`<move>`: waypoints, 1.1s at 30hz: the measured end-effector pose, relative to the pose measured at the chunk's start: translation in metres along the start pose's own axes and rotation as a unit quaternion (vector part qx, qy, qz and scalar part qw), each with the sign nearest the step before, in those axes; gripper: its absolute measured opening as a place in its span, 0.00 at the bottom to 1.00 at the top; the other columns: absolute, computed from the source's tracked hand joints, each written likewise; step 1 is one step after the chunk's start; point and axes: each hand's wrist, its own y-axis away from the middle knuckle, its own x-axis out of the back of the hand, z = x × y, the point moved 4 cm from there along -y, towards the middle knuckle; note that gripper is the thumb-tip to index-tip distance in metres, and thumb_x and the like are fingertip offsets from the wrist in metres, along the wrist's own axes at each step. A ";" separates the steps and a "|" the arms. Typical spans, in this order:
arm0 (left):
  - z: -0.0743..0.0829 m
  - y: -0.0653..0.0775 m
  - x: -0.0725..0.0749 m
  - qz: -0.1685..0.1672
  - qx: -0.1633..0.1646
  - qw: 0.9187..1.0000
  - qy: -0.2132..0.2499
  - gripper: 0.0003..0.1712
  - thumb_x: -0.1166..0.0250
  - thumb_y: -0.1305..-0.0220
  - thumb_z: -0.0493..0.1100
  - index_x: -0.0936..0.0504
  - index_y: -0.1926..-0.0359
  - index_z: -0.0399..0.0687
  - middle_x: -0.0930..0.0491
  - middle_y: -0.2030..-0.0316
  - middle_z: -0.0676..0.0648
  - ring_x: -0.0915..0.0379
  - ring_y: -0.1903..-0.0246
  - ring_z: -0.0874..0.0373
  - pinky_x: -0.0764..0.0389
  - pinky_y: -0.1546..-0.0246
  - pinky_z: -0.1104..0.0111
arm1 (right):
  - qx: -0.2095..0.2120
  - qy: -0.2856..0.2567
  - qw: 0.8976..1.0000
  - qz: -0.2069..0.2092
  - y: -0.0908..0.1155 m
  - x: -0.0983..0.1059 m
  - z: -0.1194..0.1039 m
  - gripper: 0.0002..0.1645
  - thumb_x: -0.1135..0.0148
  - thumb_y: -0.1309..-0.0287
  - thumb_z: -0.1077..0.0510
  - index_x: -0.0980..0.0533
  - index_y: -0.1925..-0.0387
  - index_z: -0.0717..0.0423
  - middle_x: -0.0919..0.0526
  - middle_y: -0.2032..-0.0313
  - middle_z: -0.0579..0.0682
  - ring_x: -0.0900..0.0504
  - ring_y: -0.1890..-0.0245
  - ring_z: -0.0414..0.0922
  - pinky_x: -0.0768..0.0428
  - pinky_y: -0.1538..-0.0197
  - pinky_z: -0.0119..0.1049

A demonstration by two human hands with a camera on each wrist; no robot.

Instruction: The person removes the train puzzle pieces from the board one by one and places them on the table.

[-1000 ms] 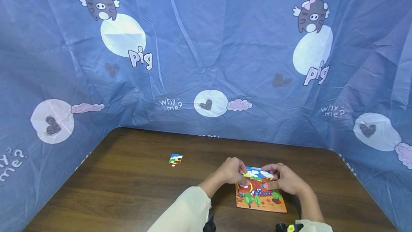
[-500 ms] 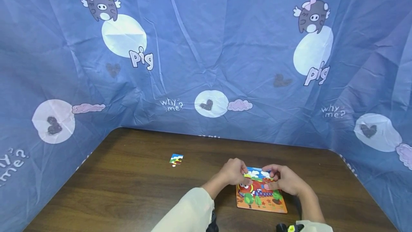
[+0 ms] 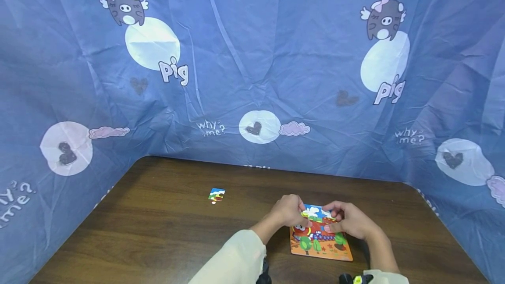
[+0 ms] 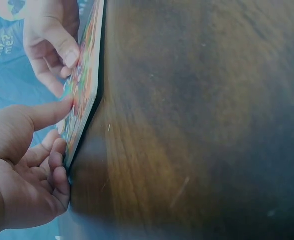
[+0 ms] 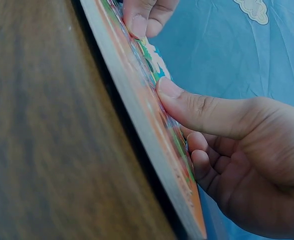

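A square jigsaw puzzle (image 3: 325, 251) with a red cartoon train, green trees and clouds lies flat on the dark wooden table. My left hand (image 3: 289, 211) grips its far left part, thumb on the picture and fingers bent at the edge. At the upper right my right hand (image 3: 351, 221) pinches it, thumb (image 5: 171, 90) pressed on the face and fingers curled at the far edge. Between the two hands, white cloud pieces (image 5: 159, 65) stick up a little above the board in the right wrist view. Both hands cover parts of the picture.
A loose puzzle piece (image 3: 217, 194) with blue sky and yellow lies at the left of the table (image 3: 138, 231), a small white bit (image 3: 214, 202) close by it. Blue printed cloth (image 3: 221, 78) hangs behind the table and along both sides.
My left hand and its thumb have slid slightly to the right over the puzzle. The right hand stays in nearly the same place.
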 end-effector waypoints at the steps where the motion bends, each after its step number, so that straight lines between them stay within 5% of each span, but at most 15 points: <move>1: 0.000 0.000 0.000 0.000 0.002 1.000 0.000 0.22 0.15 0.55 0.51 0.18 0.66 0.49 0.24 0.73 0.57 0.29 0.71 0.61 0.25 0.66 0.69 | 0.000 0.001 1.000 0.001 0.000 0.000 -0.001 0.31 0.19 0.53 0.64 0.21 0.47 0.65 0.28 0.65 0.52 0.31 0.66 0.48 0.30 0.66 0.34; 11: 0.001 0.000 -0.001 0.008 0.000 1.000 0.015 0.18 0.18 0.49 0.47 0.20 0.66 0.50 0.26 0.75 0.57 0.30 0.73 0.62 0.26 0.67 0.69 | -0.003 0.010 1.000 0.012 0.001 0.000 -0.002 0.29 0.18 0.56 0.64 0.20 0.51 0.64 0.27 0.65 0.52 0.31 0.65 0.47 0.30 0.66 0.34; 20: 0.001 0.001 -0.001 0.017 0.018 0.996 0.089 0.10 0.25 0.39 0.39 0.20 0.69 0.49 0.24 0.77 0.54 0.28 0.76 0.62 0.26 0.71 0.70 | -0.008 0.019 1.000 0.015 0.000 0.000 -0.002 0.29 0.18 0.55 0.62 0.21 0.51 0.64 0.27 0.65 0.51 0.30 0.65 0.47 0.30 0.64 0.35; 33: 0.001 0.000 0.001 0.012 0.008 0.991 0.137 0.09 0.27 0.40 0.33 0.19 0.71 0.46 0.22 0.77 0.54 0.26 0.76 0.63 0.25 0.72 0.71 | -0.002 0.015 1.000 0.010 0.000 0.000 -0.002 0.29 0.18 0.55 0.63 0.21 0.51 0.64 0.27 0.64 0.51 0.30 0.65 0.47 0.29 0.64 0.35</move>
